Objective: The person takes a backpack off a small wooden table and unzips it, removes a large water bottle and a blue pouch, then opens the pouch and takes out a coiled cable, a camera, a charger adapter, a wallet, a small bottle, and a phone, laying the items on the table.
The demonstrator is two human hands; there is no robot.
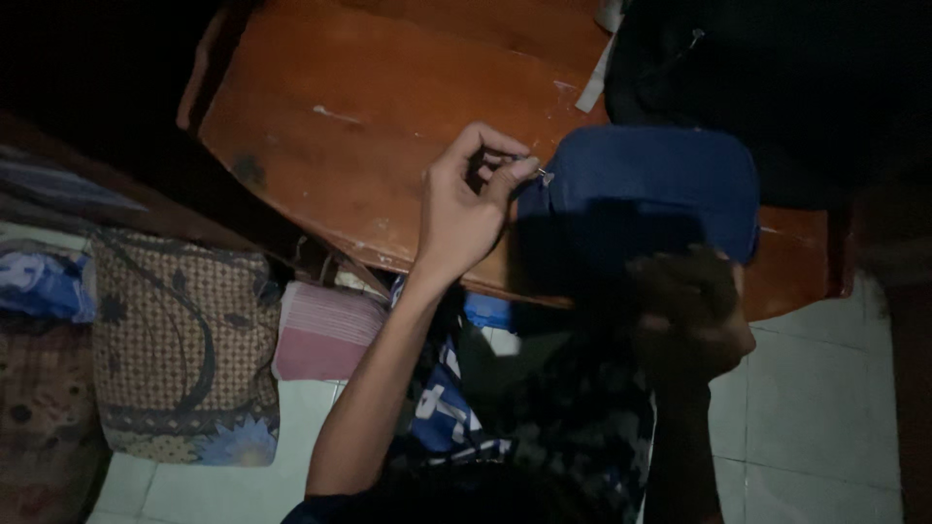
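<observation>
A dark blue zippered pouch (pixel 650 184) lies on the brown wooden table (pixel 388 126) near its front edge. My left hand (pixel 464 209) is at the pouch's left end, its thumb and forefinger pinched on the small metal zipper pull (pixel 545 177). In shadow below, my right hand (pixel 694 311) grips the near side of the pouch and steadies it. Both forearms reach up from the bottom of the view.
A black bag (pixel 777 68) sits at the table's back right. A patterned brown cushion (pixel 184 340) and a pink folded cloth (pixel 325 330) lie on the white tiled floor (pixel 825 417) to the left. Blue patterned fabric (pixel 447 408) is under the table edge.
</observation>
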